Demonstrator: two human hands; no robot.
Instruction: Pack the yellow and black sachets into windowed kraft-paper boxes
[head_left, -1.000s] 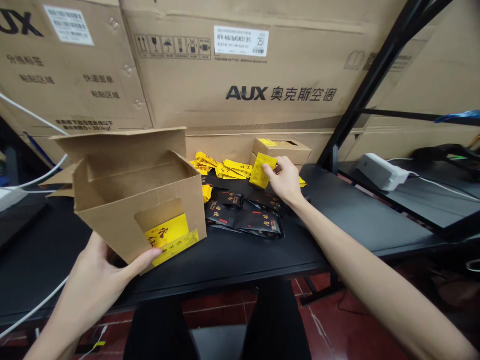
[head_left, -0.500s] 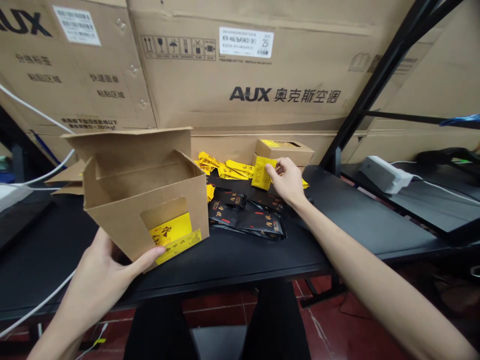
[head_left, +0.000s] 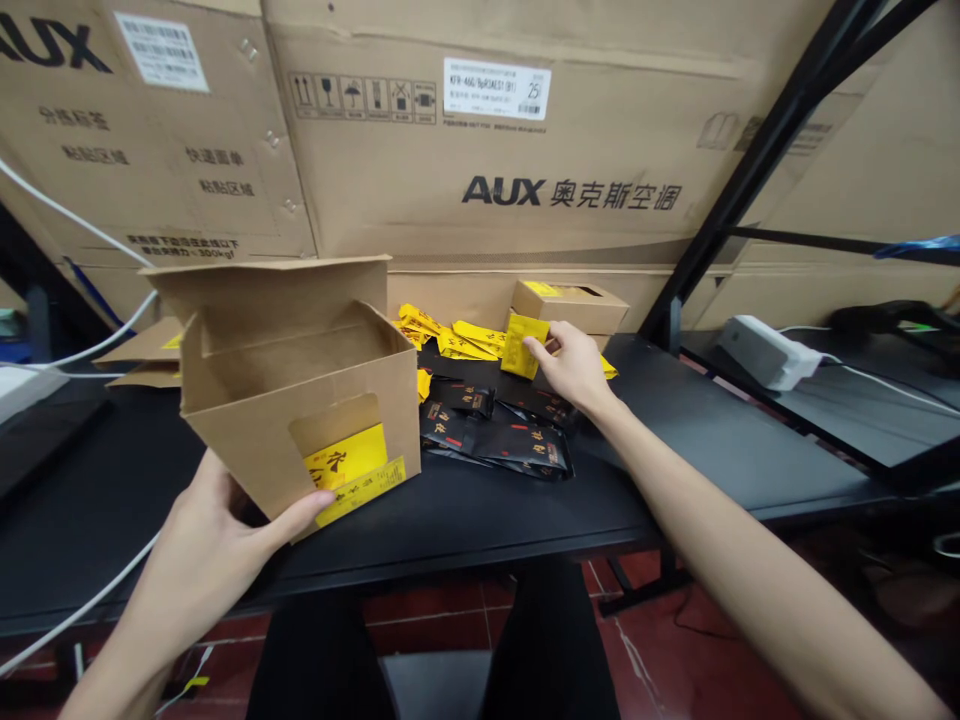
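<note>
My left hand (head_left: 225, 540) grips the lower front of an open brown cardboard box (head_left: 247, 430), its thumb pressed on the front face. The box tilts toward me with its flap raised, and yellow packets (head_left: 349, 460) show through its cut-out window. Between the thumb and fingers of my right hand (head_left: 570, 365) is a yellow sachet (head_left: 523, 345), held upright. Below that hand lie several black sachets (head_left: 517, 445) with orange lettering. More yellow sachets (head_left: 469, 340) are heaped behind them.
A smaller cardboard box (head_left: 577, 305) with a window stands at the back of the black table (head_left: 720, 430). Large cartons (head_left: 375, 180) form a wall behind. On the right are a black metal post (head_left: 750, 170) and a white power strip (head_left: 765, 350); a white cable (head_left: 82, 610) runs at left.
The view has shifted slightly. My right hand's fingers have moved a little on the yellow sachet, which stays in nearly the same spot. My left hand keeps the box tilted as before.
</note>
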